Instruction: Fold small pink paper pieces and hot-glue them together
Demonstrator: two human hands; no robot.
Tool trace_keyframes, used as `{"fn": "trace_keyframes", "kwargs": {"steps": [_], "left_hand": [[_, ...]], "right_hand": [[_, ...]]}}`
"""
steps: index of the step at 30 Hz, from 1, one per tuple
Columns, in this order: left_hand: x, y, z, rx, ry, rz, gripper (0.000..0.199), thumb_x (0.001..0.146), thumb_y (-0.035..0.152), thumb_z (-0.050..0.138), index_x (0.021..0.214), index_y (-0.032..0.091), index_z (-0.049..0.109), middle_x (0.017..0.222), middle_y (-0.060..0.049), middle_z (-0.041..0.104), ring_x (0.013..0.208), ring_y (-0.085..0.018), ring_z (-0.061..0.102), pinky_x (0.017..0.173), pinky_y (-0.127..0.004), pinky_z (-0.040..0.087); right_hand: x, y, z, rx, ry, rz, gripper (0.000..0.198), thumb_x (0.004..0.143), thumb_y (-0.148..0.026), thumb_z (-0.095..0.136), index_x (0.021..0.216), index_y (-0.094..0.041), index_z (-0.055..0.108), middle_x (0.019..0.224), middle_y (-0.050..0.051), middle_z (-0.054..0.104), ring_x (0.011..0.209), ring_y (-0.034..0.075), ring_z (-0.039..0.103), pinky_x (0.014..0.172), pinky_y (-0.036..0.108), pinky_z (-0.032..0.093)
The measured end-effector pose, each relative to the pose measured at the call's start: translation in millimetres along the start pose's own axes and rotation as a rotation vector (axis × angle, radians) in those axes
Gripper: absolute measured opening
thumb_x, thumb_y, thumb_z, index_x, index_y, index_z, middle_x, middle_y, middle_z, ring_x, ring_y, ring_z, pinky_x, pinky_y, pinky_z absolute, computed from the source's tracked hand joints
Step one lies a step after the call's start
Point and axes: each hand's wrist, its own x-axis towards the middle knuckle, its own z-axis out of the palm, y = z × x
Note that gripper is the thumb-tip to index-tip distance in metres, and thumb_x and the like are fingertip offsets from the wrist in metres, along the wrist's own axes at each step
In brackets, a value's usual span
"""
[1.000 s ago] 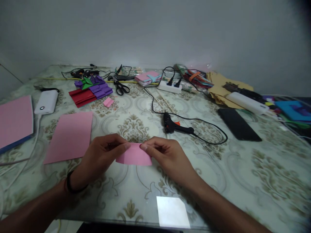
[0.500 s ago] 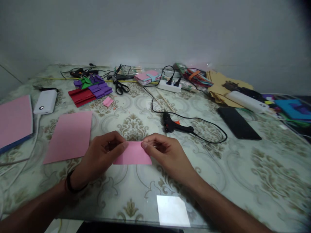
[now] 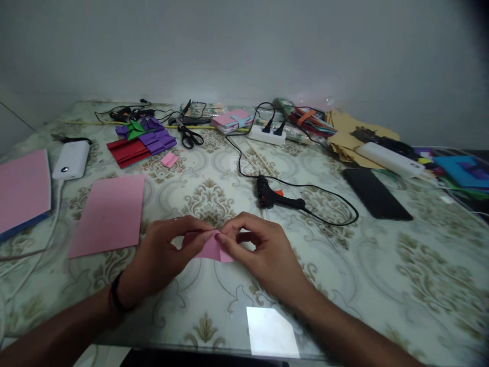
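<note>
A small pink paper [image 3: 209, 248] is between my two hands, over the middle of the table. My left hand [image 3: 168, 250] pinches its upper edge with thumb and forefinger. Right beside those fingertips, my right hand [image 3: 260, 250] grips the same edge, and the paper bends along a crease near its right part. Fingers cover both ends of the sheet. A larger pink sheet [image 3: 109, 216] lies flat to the left of my left hand. Beyond my right hand rests a black hot glue gun [image 3: 280, 198] with its cord looping to the right.
Scissors [image 3: 188, 136], folded purple paper [image 3: 158, 140], red paper [image 3: 128, 152] and a white power strip [image 3: 266, 135] lie toward the back. A white power bank [image 3: 72, 160] and pink stack [image 3: 25, 191] are left; a black phone [image 3: 376, 194] is right.
Both hands have come together at the paper's upper edge, my left moving right. The paper, flat before, now shows a bend, and less of it is visible.
</note>
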Motion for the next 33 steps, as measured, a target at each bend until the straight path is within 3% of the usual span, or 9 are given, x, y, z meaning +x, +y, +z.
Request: {"fn": "trace_keyframes", "kwargs": {"steps": [4,8,12,17,22,27,33], "left_hand": [[-0.7,-1.2,1.6,0.018,0.018,0.055,0.012,0.095,0.027,0.069,0.097,0.024,0.081,0.081,0.001,0.081,0.066,-0.012,0.069,0.060,-0.021,0.049],[-3.6,-3.2,4.1,0.006,-0.007,0.102,0.012,0.094,0.020,0.068,0.098,0.024,0.079,0.089,0.002,0.083,0.076,-0.013,0.074,0.072,-0.021,0.053],[-5.3,-1.0,4.5,0.047,-0.035,0.106,0.014,0.094,0.019,0.066,0.097,0.025,0.078,0.084,0.003,0.081,0.069,-0.012,0.071,0.066,-0.022,0.051],[-2.0,3.2,0.6,0.026,-0.009,0.025,0.015,0.094,0.025,0.064,0.086,0.022,0.076,0.062,0.004,0.067,0.055,-0.011,0.059,0.057,-0.023,0.045],[1.3,0.1,-1.8,-0.082,-0.104,-0.081,0.018,0.096,0.035,0.065,0.097,0.023,0.079,0.078,0.001,0.078,0.061,-0.014,0.062,0.057,-0.024,0.046],[2.5,0.8,-3.5,-0.085,-0.129,-0.123,0.026,0.096,0.040,0.064,0.092,0.022,0.081,0.080,-0.002,0.080,0.067,-0.017,0.066,0.061,-0.027,0.047],[5.6,6.0,-13.5,-0.273,-0.113,-0.194,0.023,0.093,0.040,0.067,0.087,0.022,0.080,0.081,-0.002,0.080,0.076,-0.020,0.069,0.067,-0.028,0.050]], "right_hand": [[-0.2,-1.1,0.1,-0.008,-0.038,-0.036,0.006,0.089,-0.022,0.071,0.084,-0.021,0.073,0.078,0.000,0.068,0.073,0.015,0.064,0.066,0.027,0.052],[-0.2,0.2,0.4,-0.018,-0.068,-0.068,0.009,0.091,-0.020,0.069,0.082,-0.021,0.070,0.078,-0.001,0.065,0.073,0.014,0.062,0.067,0.027,0.050],[-0.5,0.5,0.8,-0.032,-0.099,-0.091,0.010,0.089,-0.016,0.067,0.080,-0.021,0.066,0.078,-0.002,0.065,0.074,0.014,0.061,0.071,0.027,0.049],[-0.6,0.7,1.8,-0.021,-0.128,-0.024,0.013,0.092,-0.023,0.069,0.080,-0.021,0.066,0.076,-0.002,0.066,0.072,0.014,0.061,0.070,0.028,0.048],[0.4,2.1,0.8,0.006,-0.126,0.006,0.015,0.093,-0.028,0.069,0.080,-0.021,0.068,0.077,-0.001,0.067,0.073,0.014,0.061,0.069,0.028,0.047],[1.4,2.0,1.0,0.058,-0.130,0.074,0.017,0.092,-0.032,0.070,0.079,-0.021,0.070,0.073,-0.001,0.067,0.069,0.014,0.060,0.065,0.027,0.047],[3.9,3.4,-3.0,0.144,-0.167,0.170,0.020,0.090,-0.036,0.071,0.077,-0.020,0.070,0.075,0.000,0.070,0.070,0.014,0.062,0.067,0.028,0.048]]}}
